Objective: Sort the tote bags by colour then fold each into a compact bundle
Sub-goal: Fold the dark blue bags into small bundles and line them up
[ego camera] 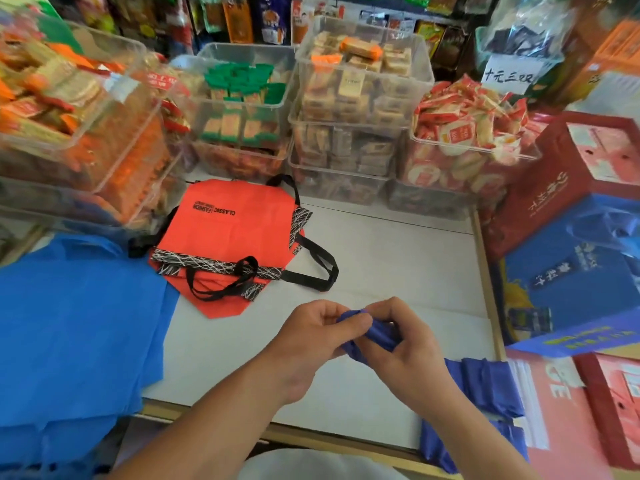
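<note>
Since sorting seems done, the light-blue tote pile (76, 323) spreads at 9 o'clock, clear snack bins (346, 98) crowd 12 and hem the tabletop (398, 258), the red tote stack (225, 237) lies at 11, and dark-blue bundles (488, 386) sit at 4. Left hand (311, 337) and right hand (408, 344), fingers curled, pinch a dark-blue tote (379, 332) at centre, probably compressing it.

Both bare forearms are extended forward and angled inward, so that the hands are held together on the near side of the red tote bag (228, 233), slightly to its right. The left hand (311, 341) is curled, its thumb pressed onto a small dark-blue bundle (379, 336). The right hand (408, 351) is wrapped round the same bundle from the opposite side, knuckles raised.
</note>
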A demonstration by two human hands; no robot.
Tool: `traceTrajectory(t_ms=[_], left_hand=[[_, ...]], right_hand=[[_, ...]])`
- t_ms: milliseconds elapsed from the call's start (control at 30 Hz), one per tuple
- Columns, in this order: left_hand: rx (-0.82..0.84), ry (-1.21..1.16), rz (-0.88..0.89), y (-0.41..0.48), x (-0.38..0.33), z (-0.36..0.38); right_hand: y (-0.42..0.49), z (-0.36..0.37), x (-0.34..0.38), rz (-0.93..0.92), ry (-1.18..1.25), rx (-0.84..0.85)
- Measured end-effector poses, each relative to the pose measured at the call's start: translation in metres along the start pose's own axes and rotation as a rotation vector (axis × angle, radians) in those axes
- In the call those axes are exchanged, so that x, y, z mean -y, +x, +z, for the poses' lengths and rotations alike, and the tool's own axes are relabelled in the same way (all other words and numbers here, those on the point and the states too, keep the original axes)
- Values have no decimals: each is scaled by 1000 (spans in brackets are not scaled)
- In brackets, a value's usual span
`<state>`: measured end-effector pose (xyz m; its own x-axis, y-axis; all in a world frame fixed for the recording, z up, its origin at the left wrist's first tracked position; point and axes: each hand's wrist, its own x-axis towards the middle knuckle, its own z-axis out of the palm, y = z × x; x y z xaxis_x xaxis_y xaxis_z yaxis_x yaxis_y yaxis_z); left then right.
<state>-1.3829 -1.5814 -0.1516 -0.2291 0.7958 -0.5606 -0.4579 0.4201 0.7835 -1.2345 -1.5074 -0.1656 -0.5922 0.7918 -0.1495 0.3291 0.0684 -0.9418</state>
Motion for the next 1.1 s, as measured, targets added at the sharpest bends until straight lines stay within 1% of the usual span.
traceTrajectory(t_ms=[133,200,333,500,567,633,700,800,900,1000,1100], left_hand=[[-33,31,-41,8,11,19],[-65,45,-29,13,14,30],[-138,-6,17,16,16,44],[-173,-83,86,14,18,54],[-169,-108,102,14,19,60],[-161,-118,99,15,18,62],[-146,-114,78,17,16,62],[-125,-109,-10,20,12,58],[-14,-108,-120,20,8,51],[65,-127,-175,19,6,47],[60,-93,-171,20,6,49]], right_hand=[[0,-24,-14,-45,-71,32],[0,-32,-17,-57,-71,11],[-2,-46,-23,-37,58,-54],[-2,-58,-28,-96,93,-38],[-1,-58,-27,-154,47,-70],[3,-60,-26,-243,-64,-76],[9,-64,-28,-294,-153,-55],[16,-70,-33,-312,-222,3],[16,-73,-34,-352,-252,58],[16,-81,-32,-296,-238,152],[18,-87,-27,-244,-200,225]])
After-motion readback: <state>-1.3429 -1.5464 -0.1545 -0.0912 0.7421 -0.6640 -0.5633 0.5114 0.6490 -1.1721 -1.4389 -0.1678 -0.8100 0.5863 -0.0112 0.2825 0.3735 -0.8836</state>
